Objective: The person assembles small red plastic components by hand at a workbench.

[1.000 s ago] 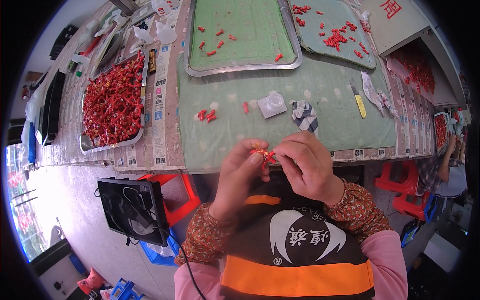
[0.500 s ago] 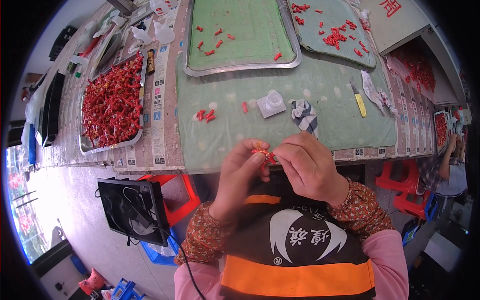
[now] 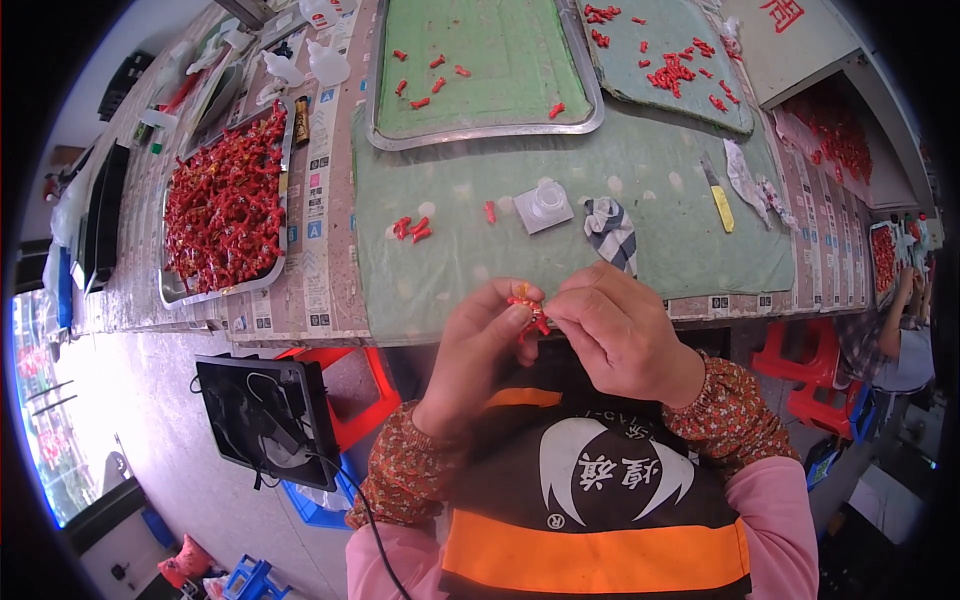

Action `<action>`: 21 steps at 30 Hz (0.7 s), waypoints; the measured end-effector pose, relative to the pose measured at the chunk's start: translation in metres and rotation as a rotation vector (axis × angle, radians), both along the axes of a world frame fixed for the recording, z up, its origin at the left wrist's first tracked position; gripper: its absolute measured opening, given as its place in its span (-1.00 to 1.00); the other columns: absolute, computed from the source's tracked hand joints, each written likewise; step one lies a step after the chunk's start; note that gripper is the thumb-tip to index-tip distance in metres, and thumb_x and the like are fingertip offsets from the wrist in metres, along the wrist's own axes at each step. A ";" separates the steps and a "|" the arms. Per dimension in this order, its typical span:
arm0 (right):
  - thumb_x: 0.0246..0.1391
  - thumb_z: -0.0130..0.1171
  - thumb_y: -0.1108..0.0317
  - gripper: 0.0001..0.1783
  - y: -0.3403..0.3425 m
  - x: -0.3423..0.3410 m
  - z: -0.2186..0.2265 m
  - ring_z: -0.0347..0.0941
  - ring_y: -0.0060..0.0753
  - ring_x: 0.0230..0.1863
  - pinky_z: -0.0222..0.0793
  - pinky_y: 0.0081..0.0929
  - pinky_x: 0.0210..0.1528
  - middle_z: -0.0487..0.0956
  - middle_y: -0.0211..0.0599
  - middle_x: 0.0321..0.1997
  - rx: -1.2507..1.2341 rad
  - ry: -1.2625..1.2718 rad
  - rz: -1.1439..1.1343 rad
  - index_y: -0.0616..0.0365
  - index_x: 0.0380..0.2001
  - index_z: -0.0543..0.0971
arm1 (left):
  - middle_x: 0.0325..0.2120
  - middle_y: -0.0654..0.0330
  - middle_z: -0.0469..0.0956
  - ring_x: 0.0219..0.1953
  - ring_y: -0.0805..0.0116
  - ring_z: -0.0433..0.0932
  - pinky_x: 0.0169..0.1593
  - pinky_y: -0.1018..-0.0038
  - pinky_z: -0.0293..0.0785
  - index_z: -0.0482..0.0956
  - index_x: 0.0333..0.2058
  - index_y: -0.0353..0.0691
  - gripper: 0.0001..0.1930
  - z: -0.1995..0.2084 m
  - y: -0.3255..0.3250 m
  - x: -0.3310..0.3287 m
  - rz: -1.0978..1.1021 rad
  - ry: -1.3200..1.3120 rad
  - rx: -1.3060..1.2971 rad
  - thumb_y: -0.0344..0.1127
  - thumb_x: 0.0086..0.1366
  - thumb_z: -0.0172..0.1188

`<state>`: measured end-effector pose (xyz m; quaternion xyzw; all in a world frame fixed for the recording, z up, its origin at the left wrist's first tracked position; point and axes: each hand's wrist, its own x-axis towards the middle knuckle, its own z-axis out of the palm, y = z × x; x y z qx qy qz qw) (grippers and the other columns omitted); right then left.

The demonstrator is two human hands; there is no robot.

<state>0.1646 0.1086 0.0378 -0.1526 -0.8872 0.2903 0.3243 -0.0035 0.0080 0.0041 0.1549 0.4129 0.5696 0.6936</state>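
Note:
Between the thumb and fingers of my left hand is a small red figurine with gold-coloured details. My right hand is pinched closed close against the figurine's right side; whatever its fingertips hold is hidden or too small to name. Both hands are over the near edge of the green cloth. Beyond them lie a few small red pieces, a single red piece, a clear small jar on a pale square block and a striped rag.
At left a metal tray is heaped with red figurines. A green-lined tray and a green board carry scattered red pieces. A yellow-handled knife lies at right beside a crumpled white cloth. A co-worker's arm shows far right.
My right fingertips have shifted slightly, and the figurine is turned a little in my left fingers. The things on the table look the same.

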 end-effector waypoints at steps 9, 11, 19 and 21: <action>-0.09 0.22 0.73 -0.69 -0.005 -0.001 -0.001 0.47 -0.15 -0.45 0.39 -0.32 -0.42 0.53 -0.21 -0.40 -0.053 0.004 -0.053 0.21 -0.26 0.47 | -0.39 0.31 0.51 -0.45 0.60 0.47 -0.36 0.65 0.40 0.47 -0.05 -0.25 -0.79 0.000 0.002 0.000 -0.018 -0.004 -0.010 -0.30 0.42 0.11; -0.09 0.21 0.73 -0.69 -0.006 -0.002 0.002 0.46 -0.15 -0.45 0.38 -0.32 -0.42 0.53 -0.21 -0.40 -0.041 -0.026 -0.055 0.20 -0.25 0.47 | -0.39 0.31 0.51 -0.45 0.60 0.47 -0.36 0.66 0.40 0.47 -0.05 -0.25 -0.79 0.000 0.002 0.000 -0.018 0.000 -0.008 -0.30 0.42 0.11; -0.09 0.21 0.72 -0.68 -0.014 -0.007 -0.005 0.47 -0.15 -0.44 0.38 -0.32 -0.42 0.52 -0.24 -0.40 -0.073 -0.009 -0.006 0.18 -0.25 0.46 | -0.42 0.34 0.50 -0.48 0.64 0.45 -0.39 0.68 0.39 0.47 -0.07 -0.24 -0.81 -0.009 0.000 0.002 -0.089 0.142 0.011 -0.28 0.44 0.08; -0.09 0.21 0.71 -0.67 -0.013 -0.009 -0.001 0.46 -0.15 -0.44 0.38 -0.32 -0.42 0.52 -0.24 -0.39 -0.058 -0.017 -0.010 0.17 -0.24 0.46 | -0.41 0.35 0.49 -0.47 0.64 0.45 -0.39 0.68 0.39 0.47 -0.06 -0.24 -0.78 -0.008 0.001 0.003 -0.069 0.146 0.001 -0.24 0.46 0.06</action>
